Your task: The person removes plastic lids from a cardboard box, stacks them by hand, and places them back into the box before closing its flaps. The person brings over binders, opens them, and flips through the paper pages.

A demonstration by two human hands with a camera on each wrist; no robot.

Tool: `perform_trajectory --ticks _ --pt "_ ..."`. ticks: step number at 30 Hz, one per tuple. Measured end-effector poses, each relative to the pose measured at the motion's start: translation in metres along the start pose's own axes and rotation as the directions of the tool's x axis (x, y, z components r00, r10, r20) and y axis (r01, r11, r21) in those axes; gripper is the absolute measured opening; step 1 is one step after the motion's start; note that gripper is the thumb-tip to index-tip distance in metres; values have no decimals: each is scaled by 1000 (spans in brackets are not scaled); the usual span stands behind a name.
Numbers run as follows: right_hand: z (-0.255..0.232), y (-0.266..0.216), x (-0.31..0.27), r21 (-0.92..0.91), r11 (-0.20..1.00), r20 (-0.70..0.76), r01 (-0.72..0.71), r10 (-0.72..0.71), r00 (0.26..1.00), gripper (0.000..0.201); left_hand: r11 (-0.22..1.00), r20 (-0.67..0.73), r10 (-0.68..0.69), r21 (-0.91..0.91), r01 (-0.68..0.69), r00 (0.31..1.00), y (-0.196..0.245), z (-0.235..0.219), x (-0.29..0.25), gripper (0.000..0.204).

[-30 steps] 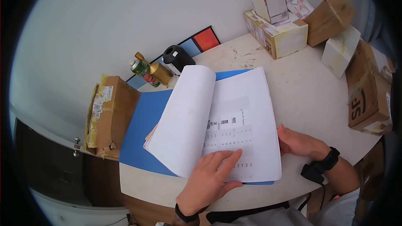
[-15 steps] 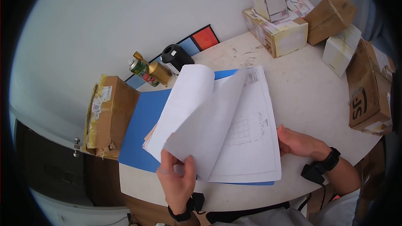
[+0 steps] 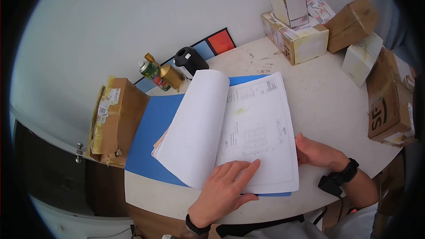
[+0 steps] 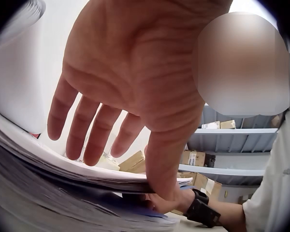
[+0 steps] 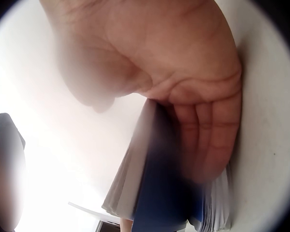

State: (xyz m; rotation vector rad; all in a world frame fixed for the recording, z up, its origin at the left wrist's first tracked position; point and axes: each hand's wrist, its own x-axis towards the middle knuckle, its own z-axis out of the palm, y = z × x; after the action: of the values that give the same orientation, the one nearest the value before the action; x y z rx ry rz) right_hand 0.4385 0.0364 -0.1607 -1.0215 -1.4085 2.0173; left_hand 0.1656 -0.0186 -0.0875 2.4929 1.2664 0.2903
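A blue folder [image 3: 146,150] lies spread on the table with a thick stack of white paper in it. The turned sheets [image 3: 195,128] curl over its left side. On the right, the exposed top page [image 3: 261,110] carries a faint drawing with a grid and lines of print. My left hand [image 3: 226,190] rests on the lower left of this page, fingers extended and thumb spread. My right hand [image 3: 321,152] holds the stack's right edge; its fingers [image 5: 205,135] reach under the blue cover, while the thumb points up beside the pages.
A brown carton [image 3: 117,121] stands left of the folder. Behind it are a spray can [image 3: 152,75], a gold-coloured container [image 3: 170,77] and a black cylinder [image 3: 190,62] near the wall. Several parcels, among them a taped box [image 3: 305,44] and an SF carton [image 3: 389,102], fill the right side.
My left hand lifted a printed sheet and turned it leftward onto the curled pages, then came back down on the newly shown drawing page. The right hand stayed at the edge.
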Motion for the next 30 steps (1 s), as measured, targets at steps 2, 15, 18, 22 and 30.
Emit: perform_trajectory --ticks 2,15,18,22,30 --pt "-5 9 5 25 1000 72 15 -17 997 100 1000 -3 3 11 -3 1000 -2 0 -1 78" --pt "-4 0 1 -44 999 88 2 1 996 98 994 14 -67 -82 68 998 -16 -3 -4 83" --pt "-5 2 1 -48 999 81 -13 17 997 98 992 39 -84 -90 87 996 -15 -4 -1 84" --pt "-5 1 1 -40 999 88 2 1 996 96 996 24 -60 -64 62 998 -17 -2 -1 71" --pt "-11 0 1 -11 1000 183 -15 17 983 90 792 -703 -591 -410 452 396 -54 -14 -50 69"
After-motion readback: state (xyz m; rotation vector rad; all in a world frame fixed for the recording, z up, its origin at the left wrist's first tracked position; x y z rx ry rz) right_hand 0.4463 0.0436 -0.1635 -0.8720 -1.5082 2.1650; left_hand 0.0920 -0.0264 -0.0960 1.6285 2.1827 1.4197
